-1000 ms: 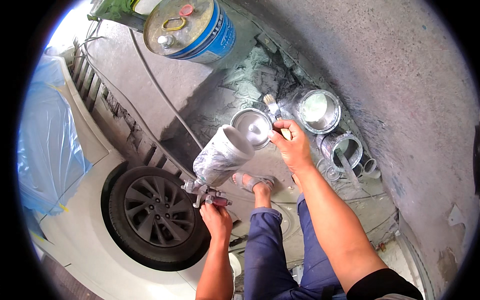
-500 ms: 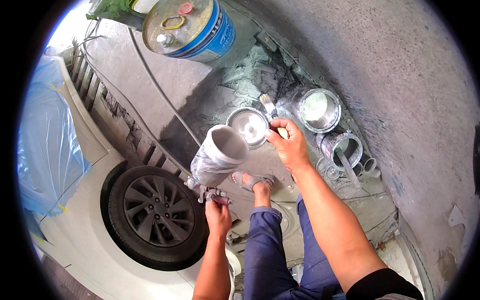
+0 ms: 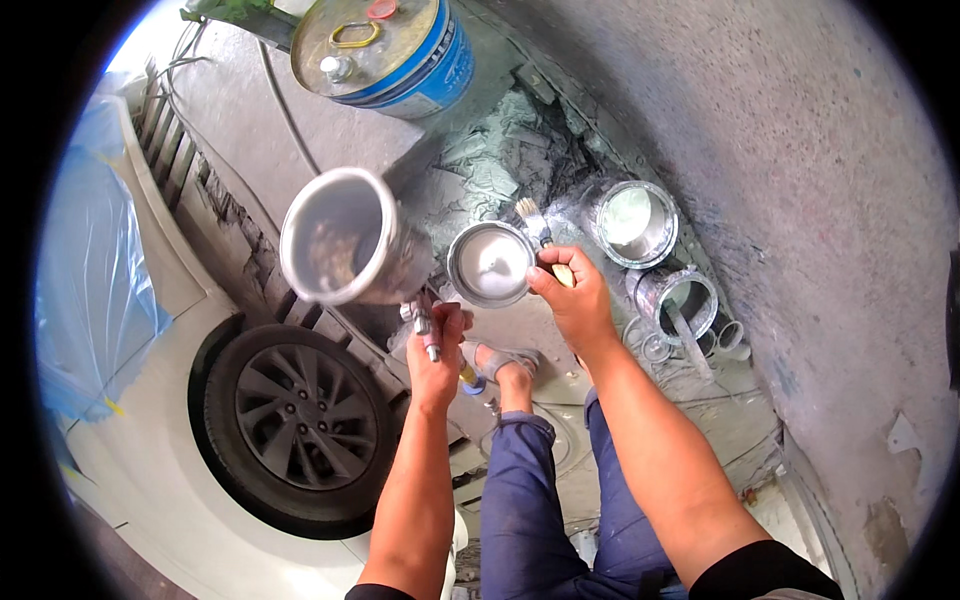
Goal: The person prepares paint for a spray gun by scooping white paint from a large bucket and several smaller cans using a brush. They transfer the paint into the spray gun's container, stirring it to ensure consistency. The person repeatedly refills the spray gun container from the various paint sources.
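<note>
One spray gun [image 3: 421, 318] sits in the left hand [image 3: 435, 365], fingers wrapped around it, its cup [image 3: 405, 258] tilted with the mouth toward the camera. Fingers of the right hand [image 3: 577, 298] pinch the brush [image 3: 537, 225], thumb at the tin's [image 3: 495, 300] rim. Beyond, lettering marks the blue drum [image 3: 440, 72].

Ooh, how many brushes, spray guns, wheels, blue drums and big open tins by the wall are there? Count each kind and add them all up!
Brush: 1
Spray gun: 1
Wheel: 1
Blue drum: 1
Open tins: 2, the upper tin and the lower tin
Total: 6
</note>
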Motion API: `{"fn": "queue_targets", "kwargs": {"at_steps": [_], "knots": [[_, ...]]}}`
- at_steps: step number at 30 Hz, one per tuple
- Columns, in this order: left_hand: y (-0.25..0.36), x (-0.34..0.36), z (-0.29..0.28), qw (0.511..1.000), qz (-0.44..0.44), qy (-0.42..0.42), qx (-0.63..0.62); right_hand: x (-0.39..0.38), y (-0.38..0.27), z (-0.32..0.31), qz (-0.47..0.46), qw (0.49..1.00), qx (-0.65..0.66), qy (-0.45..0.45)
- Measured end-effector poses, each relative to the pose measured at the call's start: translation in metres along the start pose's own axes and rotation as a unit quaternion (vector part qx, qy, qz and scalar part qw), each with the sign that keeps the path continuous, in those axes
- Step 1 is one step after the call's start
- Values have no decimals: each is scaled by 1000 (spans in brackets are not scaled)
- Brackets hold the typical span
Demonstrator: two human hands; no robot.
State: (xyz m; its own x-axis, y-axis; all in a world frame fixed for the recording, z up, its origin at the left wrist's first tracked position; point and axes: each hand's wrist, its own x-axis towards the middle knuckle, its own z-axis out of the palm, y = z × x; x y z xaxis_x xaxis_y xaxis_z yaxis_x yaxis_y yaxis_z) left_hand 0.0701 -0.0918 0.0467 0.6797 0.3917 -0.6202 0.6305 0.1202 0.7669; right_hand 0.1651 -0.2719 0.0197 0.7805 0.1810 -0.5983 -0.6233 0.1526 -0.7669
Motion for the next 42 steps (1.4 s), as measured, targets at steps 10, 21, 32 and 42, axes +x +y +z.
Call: {"fn": "queue_targets", "kwargs": {"at_steps": [10,21,32,42], "knots": [[8,1,2,999,-2,28,-17,-9,5,9,9,1000,9,-25],[5,6,2,995,5,58,-77,-3,-27,-14,2,997,-67,-25],[-4,14,2,995,8,80,-61,-23,-101,6,-11,997,-72,6],[-9,16,3,995,-9,50,-85,-31,-85,24,-66,941,-332,-30]]}}
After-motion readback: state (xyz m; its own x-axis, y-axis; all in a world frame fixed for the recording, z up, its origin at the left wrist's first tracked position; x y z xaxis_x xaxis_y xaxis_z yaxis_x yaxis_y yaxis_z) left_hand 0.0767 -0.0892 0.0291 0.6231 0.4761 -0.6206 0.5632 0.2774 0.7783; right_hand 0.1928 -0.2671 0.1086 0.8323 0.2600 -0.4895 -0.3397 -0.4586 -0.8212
